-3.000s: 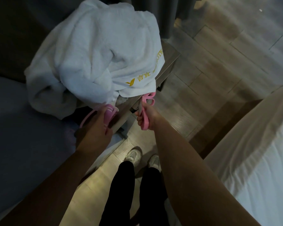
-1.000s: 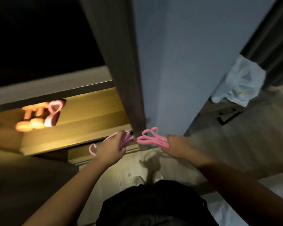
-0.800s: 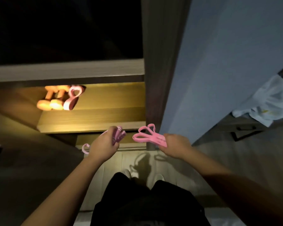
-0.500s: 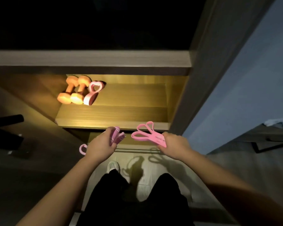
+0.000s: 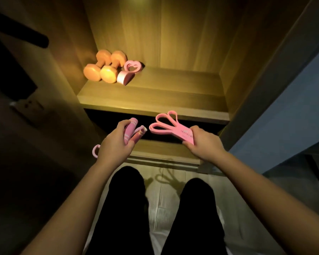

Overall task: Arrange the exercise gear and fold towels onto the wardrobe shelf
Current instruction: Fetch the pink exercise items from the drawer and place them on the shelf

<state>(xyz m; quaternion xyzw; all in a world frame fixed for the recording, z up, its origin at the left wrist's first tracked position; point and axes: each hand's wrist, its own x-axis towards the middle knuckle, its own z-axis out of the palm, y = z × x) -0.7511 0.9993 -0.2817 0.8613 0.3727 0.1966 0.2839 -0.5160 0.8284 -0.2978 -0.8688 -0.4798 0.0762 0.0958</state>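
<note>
Near the lit wardrobe shelf (image 5: 155, 97), the left hand (image 5: 113, 148) curled its fingers round pink handles (image 5: 132, 132); the right hand (image 5: 203, 145) pinched looped bands (image 5: 167, 124).

The wooden wardrobe shelf (image 5: 173, 92) was lit in warm yellow light. Two orange dumbbells (image 5: 101, 69) lay side by side in its back left corner, close to the left wall. A pink rolled band (image 5: 129, 72) lay right against the right-hand dumbbell. The rest of the board showed bare wood grain out to its front edge.
</note>
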